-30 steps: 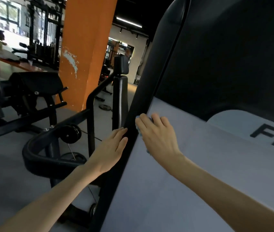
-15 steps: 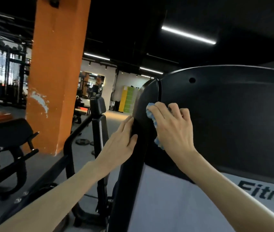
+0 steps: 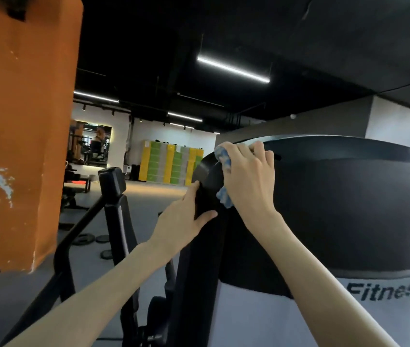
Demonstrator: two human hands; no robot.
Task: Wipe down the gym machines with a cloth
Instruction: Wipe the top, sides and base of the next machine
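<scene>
Grey machine panel with word "Fitness" (image 3: 261,319) is nearest, low down. Left hand (image 3: 181,221) lies flat on side edge of big black plastic machine cover (image 3: 336,209), fingers straight, thumb spread. Right hand (image 3: 251,179) is higher, fingers bent over blue and white cloth (image 3: 225,196), pressing it on cover's top rim. Side edge looks wiped; rest of rim, wide front, other machines likely left. Half second back, cloth sat lower on edge; now at top. Orange pillar (image 3: 23,121), yellow and green lockers (image 3: 171,164) far behind.

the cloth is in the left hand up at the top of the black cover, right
Not quite. The head view shows the right hand holding the cloth at the top of the black cover, not the left. The left hand rests bare on the cover's side edge.
</scene>
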